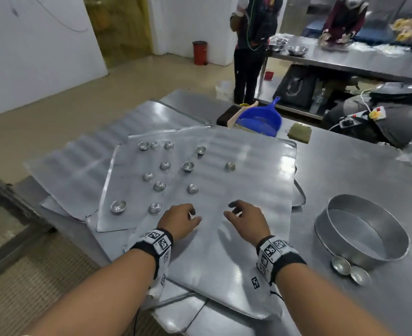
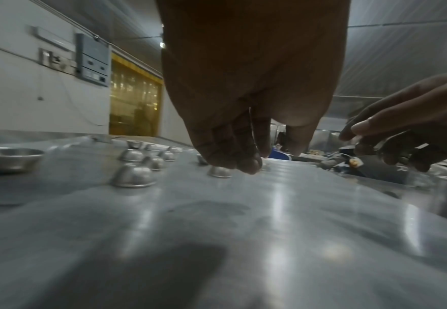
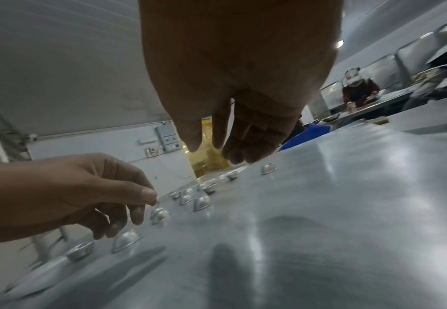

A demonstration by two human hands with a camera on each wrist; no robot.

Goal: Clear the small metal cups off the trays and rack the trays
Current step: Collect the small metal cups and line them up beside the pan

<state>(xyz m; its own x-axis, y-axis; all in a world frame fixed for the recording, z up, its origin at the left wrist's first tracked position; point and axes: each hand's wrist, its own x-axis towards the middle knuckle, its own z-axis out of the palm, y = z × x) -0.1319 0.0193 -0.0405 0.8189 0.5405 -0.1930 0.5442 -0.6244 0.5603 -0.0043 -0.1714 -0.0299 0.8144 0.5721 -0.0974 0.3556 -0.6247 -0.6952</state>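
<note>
Head: both hands (image 1: 212, 220) (empty) above cups (image 1: 192, 188).

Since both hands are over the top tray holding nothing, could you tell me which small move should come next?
Probably lower the left hand onto the nearest small upturned metal cup and pinch it. It sits just beside those fingers on the flat steel tray, and about a dozen cups remain there.

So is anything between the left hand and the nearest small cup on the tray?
Nothing visible: only bare tray surface lies between the left hand and the nearest cup, just to its left.
</note>
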